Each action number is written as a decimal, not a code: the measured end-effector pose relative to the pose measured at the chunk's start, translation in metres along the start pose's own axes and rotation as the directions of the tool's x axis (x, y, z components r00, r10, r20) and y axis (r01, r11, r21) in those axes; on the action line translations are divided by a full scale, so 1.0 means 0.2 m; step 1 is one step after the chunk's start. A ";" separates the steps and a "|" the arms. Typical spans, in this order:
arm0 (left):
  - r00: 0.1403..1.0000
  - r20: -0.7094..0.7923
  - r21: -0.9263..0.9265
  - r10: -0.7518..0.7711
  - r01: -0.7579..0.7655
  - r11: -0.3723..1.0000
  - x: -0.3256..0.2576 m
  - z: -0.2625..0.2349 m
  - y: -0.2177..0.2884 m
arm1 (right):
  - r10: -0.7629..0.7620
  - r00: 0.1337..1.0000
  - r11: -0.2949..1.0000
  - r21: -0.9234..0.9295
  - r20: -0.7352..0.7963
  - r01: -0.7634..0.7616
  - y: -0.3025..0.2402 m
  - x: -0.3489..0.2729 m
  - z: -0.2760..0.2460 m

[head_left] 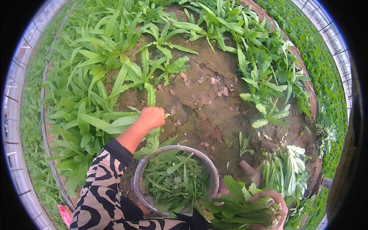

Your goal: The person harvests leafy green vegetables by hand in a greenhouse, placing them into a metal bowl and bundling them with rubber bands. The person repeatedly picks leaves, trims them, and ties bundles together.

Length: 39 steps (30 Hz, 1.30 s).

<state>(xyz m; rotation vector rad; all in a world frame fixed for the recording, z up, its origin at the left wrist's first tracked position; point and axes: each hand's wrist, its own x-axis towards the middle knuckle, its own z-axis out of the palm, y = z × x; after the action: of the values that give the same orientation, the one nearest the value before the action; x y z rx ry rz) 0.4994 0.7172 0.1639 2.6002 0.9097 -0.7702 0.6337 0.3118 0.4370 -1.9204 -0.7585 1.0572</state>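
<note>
My left hand (152, 117) is closed in a fist at the edge of the standing greens, left of the bare soil. A pale stem end pokes out of its right side, and long leaves of the leafy green plant (152, 142) hang below the fist. At the lower right my right hand (281, 203) is wrapped round a bunch of leafy greens (241, 209), its stem ends facing right and its leaves left. Between my arms stands a round grey tub (215, 168) holding loose green leaves (174, 176).
Bundled leafy greens (285, 170) lie on the soil (209, 99) at right, beside a brownish tube-like piece (251, 170). Leafy plants (103, 57) grow along the left and far sides, with another row (268, 65) at right. A red item (64, 214) shows at lower left.
</note>
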 end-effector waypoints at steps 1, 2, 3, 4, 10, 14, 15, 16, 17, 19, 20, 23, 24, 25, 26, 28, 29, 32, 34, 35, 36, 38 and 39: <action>0.999 -0.029 -0.036 0.027 -0.028 0.999 -0.06 -0.14 0.00 | -0.005 1.000 1.000 0.010 0.030 0.004 -0.01 0.01 -0.01; 0.997 -0.066 -0.076 0.043 -0.048 0.996 -0.13 -0.28 -0.01 | -0.016 0.999 0.997 0.076 0.036 0.013 -0.02 0.04 -0.01; 0.993 -0.104 -0.115 0.059 -0.071 0.991 -0.20 -0.40 -0.02 | -0.026 0.999 0.990 0.141 0.042 0.020 -0.02 0.07 0.00; 0.980 -0.182 -0.277 0.081 -0.130 0.952 -0.28 -0.49 -0.05 | -0.084 0.995 0.988 0.131 0.047 0.077 -0.03 0.08 0.01; 0.859 -0.483 -0.777 0.170 -0.510 0.369 -0.72 -0.79 0.16 | -0.305 0.950 0.952 0.009 0.065 0.305 -0.16 -0.01 0.10; 0.802 -0.576 -0.804 0.156 -0.591 0.070 -1.02 -0.74 0.35 | -0.423 0.904 0.894 -0.133 0.066 0.428 -0.13 -0.08 0.15; 0.784 -0.603 -0.783 0.146 -0.617 0.078 -1.11 -0.73 0.38 | -0.464 0.884 0.875 -0.123 0.061 0.468 -0.11 -0.09 0.16; 0.764 -0.631 -0.760 0.138 -0.644 0.087 -1.19 -0.71 0.42 | -0.502 0.864 0.858 -0.107 0.037 0.503 -0.10 -0.11 0.18; 0.740 -0.659 -0.737 0.132 -0.671 0.084 -1.26 -0.69 0.45 | -0.535 0.845 0.840 -0.102 0.012 0.533 -0.09 -0.13 0.19; 0.713 -0.686 -0.701 0.146 -0.701 0.128 -1.37 -0.67 0.51 | -0.558 0.830 0.825 -0.095 0.018 0.557 -0.09 -0.16 0.21; 0.697 -0.699 -0.690 0.159 -0.716 0.105 -1.43 -0.67 0.57 | -0.561 0.827 0.818 -0.137 0.029 0.559 -0.09 -0.18 0.21; 0.703 -0.685 -0.726 0.189 -0.680 -0.100 -1.61 -0.67 0.74 | -0.513 0.853 0.841 -0.146 0.093 0.521 -0.11 -0.26 0.25; 0.689 -0.699 -0.714 0.193 -0.689 -0.125 -1.66 -0.66 0.78 | -0.528 0.840 0.821 -0.179 0.124 0.542 -0.11 -0.28 0.28; 0.677 -0.710 -0.704 0.193 -0.695 -0.148 -1.70 -0.65 0.81 | -0.494 0.857 0.842 -0.164 0.149 0.514 -0.11 -0.31 0.31; 0.667 -0.714 -0.700 0.213 -0.694 -0.171 -1.73 -0.65 0.84 | -0.488 0.858 0.848 -0.145 0.161 0.509 -0.09 -0.32 0.33; 0.627 -0.743 -0.665 0.231 -0.729 -0.162 -1.77 -0.63 0.86 | -0.522 0.842 0.841 -0.087 0.135 0.535 -0.07 -0.34 0.39; 0.611 -0.755 -0.650 0.237 -0.744 -0.156 -1.77 -0.61 0.86 | -0.523 0.843 0.847 -0.035 0.126 0.531 -0.06 -0.36 0.42; 0.575 -0.785 -0.587 0.230 -0.810 0.019 -1.78 -0.58 0.85 | -0.529 0.848 0.848 0.000 0.013 0.529 -0.03 -0.41 0.52; 0.552 -0.802 -0.518 0.229 -0.833 0.195 -1.80 -0.57 0.84 | -0.557 0.830 0.824 -0.153 -0.038 0.546 -0.03 -0.42 0.56; 0.504 -0.828 -0.409 0.246 -0.843 0.350 -1.81 -0.57 0.83 | -0.572 0.818 0.806 -0.225 -0.062 0.547 -0.02 -0.43 0.58; 0.456 -0.847 -0.284 0.272 -0.822 0.493 -1.82 -0.57 0.81 | -0.577 0.815 0.804 -0.220 -0.061 0.553 0.00 -0.43 0.60; 0.384 -0.880 -0.193 0.279 -0.827 0.529 -1.80 -0.57 0.79 | -0.574 0.819 0.796 -0.250 -0.023 0.551 0.02 -0.42 0.60; 0.507 -0.847 -0.429 0.161 -0.830 0.357 -1.80 -0.57 0.79 | -0.572 0.820 0.791 -0.266 -0.004 0.550 0.02 -0.42 0.60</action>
<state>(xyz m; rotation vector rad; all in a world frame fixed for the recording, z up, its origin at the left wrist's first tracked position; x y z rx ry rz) 0.4075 0.4682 0.4740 1.9522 0.2510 0.7865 0.4899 0.2865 0.4257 -1.7491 -1.3679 0.5181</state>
